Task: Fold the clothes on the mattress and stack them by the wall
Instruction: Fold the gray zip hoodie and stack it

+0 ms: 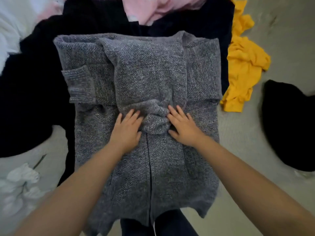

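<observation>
Grey marled knit cardigan (146, 103) lies flat across centre frame on the pale grey mattress surface (247, 150), front opening running down toward the bottom edge, both sleeves already crossed in over the chest; ribbed cuff (80, 86) sits at centre left. Left hand (127, 129) and right hand (182, 126) both lie palm-down mid-frame, fingers spread and fairly straight, pressing the knit either side of a bunched ridge of fabric (153, 116) between them; neither is gripping anything. Looks like smoothing or pushing the sleeve ends in before the next fold, though the frame is soft and motion-blurred so the exact layering under the ridge is hard to read. Handling: thick, loose knit, soft and floppy, moderately heavy for clothing, not slippery, stretches and sags if lifted by one corner. Best to take it at the two hem corners at the bottom of frame, or slide flat palms under the lower half and carry it up over the shoulders. Bunch should be flattened first or the fold will be lumpy. Around it: dark navy garment (34, 92) underneath and at left, crumpled yellow garment (242, 65) at right, pink fabric (153, 9) top centre, black item (289, 126) far right, white cloth (18, 188) lower left. No stack by a wall in view.
</observation>
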Demonstrator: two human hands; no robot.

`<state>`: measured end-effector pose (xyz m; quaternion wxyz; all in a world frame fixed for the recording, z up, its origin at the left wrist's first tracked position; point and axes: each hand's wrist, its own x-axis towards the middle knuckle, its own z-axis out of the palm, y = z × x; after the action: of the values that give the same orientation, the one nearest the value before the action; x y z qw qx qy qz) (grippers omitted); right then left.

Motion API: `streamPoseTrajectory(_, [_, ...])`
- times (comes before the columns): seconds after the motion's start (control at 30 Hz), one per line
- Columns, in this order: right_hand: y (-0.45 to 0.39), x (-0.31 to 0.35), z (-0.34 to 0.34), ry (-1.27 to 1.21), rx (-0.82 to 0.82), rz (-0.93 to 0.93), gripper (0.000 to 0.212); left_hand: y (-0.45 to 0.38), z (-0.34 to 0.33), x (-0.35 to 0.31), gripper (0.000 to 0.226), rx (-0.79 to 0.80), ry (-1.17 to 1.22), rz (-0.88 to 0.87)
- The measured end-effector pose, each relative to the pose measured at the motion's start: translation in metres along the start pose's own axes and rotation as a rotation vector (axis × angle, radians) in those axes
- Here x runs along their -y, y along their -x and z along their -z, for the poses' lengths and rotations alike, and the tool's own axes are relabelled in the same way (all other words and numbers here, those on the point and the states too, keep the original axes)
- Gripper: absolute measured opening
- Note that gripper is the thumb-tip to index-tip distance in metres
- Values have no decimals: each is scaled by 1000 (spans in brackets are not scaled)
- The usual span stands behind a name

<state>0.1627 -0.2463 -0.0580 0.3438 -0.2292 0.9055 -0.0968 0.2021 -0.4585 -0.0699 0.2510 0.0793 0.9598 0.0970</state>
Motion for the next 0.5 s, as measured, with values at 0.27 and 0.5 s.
streamPoseTrajectory(0.27, [106, -37, -58, -68, -340, -492, 62, 106, -43, -28, 64, -105, 9, -119])
streamPoseTrajectory(0.5, [178, -12, -131, -358, -300, -805, 63, 164, -91, -59, 82, 169, -155, -126])
